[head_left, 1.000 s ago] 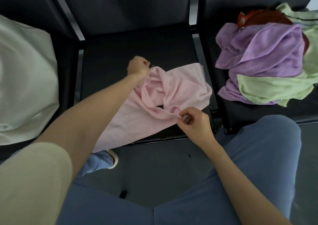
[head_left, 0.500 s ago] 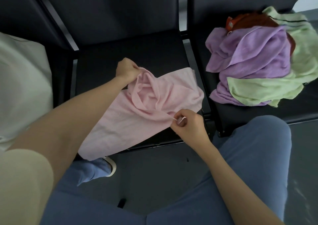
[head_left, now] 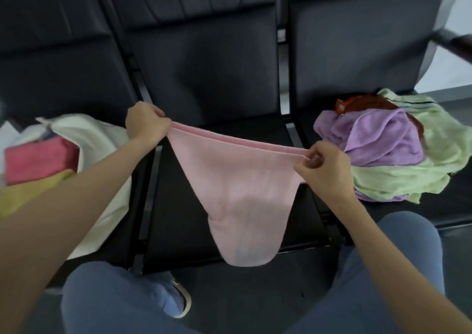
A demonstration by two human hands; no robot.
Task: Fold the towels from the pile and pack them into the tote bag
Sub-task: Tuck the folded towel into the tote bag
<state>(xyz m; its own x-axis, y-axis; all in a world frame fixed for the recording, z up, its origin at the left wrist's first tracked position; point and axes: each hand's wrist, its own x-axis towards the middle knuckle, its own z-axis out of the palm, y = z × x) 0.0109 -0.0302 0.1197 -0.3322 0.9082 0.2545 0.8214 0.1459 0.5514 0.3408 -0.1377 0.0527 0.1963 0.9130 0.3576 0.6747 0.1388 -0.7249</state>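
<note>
A pink towel [head_left: 237, 195] hangs doubled in the air over the middle black seat [head_left: 178, 206], its top edge stretched between both hands. My left hand [head_left: 145, 125] grips the left corners. My right hand [head_left: 324, 167] pinches the right corners. On the right seat lies the pile of towels [head_left: 388, 152]: purple, light green and a red-orange one at the back. On the left seat stands the white tote bag [head_left: 102, 149], open, with a folded red towel [head_left: 38, 160] and a yellow towel [head_left: 33, 193] inside.
Black chair backs [head_left: 204, 52] rise behind the seats. A dark armrest [head_left: 457, 45] sticks out at the far right. My knees in blue trousers [head_left: 383, 270] are close to the seat's front edge, and a shoe [head_left: 176, 298] is on the dark floor below.
The pink towel was lying crumpled on the middle seat; both hands have lifted it and pulled its top edge taut. The view has tilted up, showing the tote bag's inside.
</note>
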